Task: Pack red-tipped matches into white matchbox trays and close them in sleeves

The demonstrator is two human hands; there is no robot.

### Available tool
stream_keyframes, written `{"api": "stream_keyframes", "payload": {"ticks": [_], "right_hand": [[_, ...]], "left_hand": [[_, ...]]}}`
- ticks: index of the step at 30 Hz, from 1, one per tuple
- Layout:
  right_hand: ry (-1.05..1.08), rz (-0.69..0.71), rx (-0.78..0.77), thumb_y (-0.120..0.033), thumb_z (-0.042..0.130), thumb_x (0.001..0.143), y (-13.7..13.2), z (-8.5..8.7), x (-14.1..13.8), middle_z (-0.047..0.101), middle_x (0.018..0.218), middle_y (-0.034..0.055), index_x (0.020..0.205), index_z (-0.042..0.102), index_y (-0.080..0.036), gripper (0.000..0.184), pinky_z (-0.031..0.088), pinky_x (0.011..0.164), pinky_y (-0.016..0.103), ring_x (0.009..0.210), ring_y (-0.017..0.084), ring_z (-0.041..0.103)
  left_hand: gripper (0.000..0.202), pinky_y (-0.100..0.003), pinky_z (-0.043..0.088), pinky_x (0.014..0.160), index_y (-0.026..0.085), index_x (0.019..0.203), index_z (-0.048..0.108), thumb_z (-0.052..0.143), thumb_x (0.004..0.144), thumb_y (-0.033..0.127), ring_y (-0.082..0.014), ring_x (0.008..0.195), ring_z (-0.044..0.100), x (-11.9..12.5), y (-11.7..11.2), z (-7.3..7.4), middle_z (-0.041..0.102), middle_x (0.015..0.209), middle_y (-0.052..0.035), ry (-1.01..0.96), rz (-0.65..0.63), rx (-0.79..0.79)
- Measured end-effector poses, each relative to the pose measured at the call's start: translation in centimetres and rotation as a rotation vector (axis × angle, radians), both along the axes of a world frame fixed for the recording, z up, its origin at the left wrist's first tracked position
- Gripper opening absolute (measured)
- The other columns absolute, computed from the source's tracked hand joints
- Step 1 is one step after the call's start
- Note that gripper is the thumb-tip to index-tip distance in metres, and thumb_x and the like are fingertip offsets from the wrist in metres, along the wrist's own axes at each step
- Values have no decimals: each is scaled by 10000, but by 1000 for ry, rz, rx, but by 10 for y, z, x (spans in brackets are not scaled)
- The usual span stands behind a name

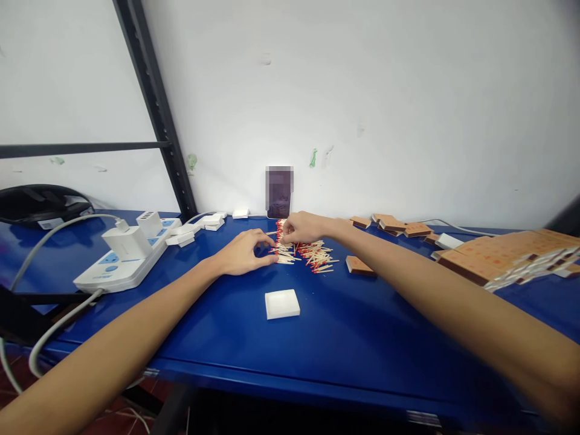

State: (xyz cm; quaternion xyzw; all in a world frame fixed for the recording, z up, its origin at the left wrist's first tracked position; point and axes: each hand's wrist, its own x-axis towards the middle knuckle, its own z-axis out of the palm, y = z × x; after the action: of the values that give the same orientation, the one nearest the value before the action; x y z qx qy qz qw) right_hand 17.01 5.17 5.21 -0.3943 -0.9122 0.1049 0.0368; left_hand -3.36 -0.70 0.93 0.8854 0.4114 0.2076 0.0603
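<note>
- From where I stand, the matches point(317, 257) lie in a loose, red-tipped heap on the blue tabletop point(226, 338), around the middle and towards the far side; some lie between the two hands, others spread a little to the right.
- The left hand point(247, 252) is at the heap's left edge; its grip is released, thumb and fingers parted, the tips right by the sticks.
- The right hand point(304, 228) bends down over the far part of the heap; its fingers are drawn together, but I cannot tell whether its grip has a match.
- A white tray point(283, 304) sits on the near side of the heap; a brown matchbox point(359, 266) lies to the right, beside the right forearm.
- Farther right is a big pack of brown boxes point(489, 257); far left, small white trays point(181, 234) lie beside a power strip point(136, 266).
</note>
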Motion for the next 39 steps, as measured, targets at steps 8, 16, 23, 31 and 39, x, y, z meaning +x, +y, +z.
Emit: {"api": "stream_keyframes", "payload": {"ticks": [8, 16, 23, 31, 39], "right_hand": [[19, 22, -67, -258, 622, 687, 7, -7, -1, 676, 757, 39, 723, 673, -158, 118, 384, 595, 270, 679, 149, 567], [27, 93, -136, -222, 598, 666, 8, -8, -1, 661, 700, 19, 699, 678, -149, 112, 398, 599, 261, 659, 137, 555], [52, 116, -135, -230, 588, 683, 5, -3, 2, 671, 744, 29, 768, 699, -147, 162, 405, 629, 262, 686, 139, 552], [36, 102, -100, -240, 559, 715, -2, 5, 11, 646, 702, 17, 731, 684, -159, 150, 379, 585, 258, 635, 127, 514], [-77, 62, -21, -174, 598, 675, -13, 10, 13, 676, 733, 38, 767, 704, -156, 141, 376, 573, 262, 626, 138, 540]], "left_hand": [[326, -343, 457, 796, 211, 1055, 686, 604, 850, 451, -204, 886, 581, 0, 2, -2, 617, 975, -61, 25, -65, 23], [270, -343, 451, 820, 224, 1054, 687, 579, 882, 403, -205, 924, 563, 2, -1, 0, 603, 977, -55, 36, -114, 9], [308, -381, 428, 898, 212, 1095, 628, 592, 856, 403, -225, 993, 532, 1, -1, -1, 588, 1051, -57, 21, -92, 23], [518, -429, 372, 983, 229, 1306, 513, 546, 874, 511, -261, 1105, 479, 4, 0, -3, 543, 1223, -86, 81, -43, 12], [614, -453, 365, 967, 224, 1307, 539, 471, 869, 648, -281, 1092, 470, 9, 5, -8, 523, 1213, -104, 145, -19, 8]]}}
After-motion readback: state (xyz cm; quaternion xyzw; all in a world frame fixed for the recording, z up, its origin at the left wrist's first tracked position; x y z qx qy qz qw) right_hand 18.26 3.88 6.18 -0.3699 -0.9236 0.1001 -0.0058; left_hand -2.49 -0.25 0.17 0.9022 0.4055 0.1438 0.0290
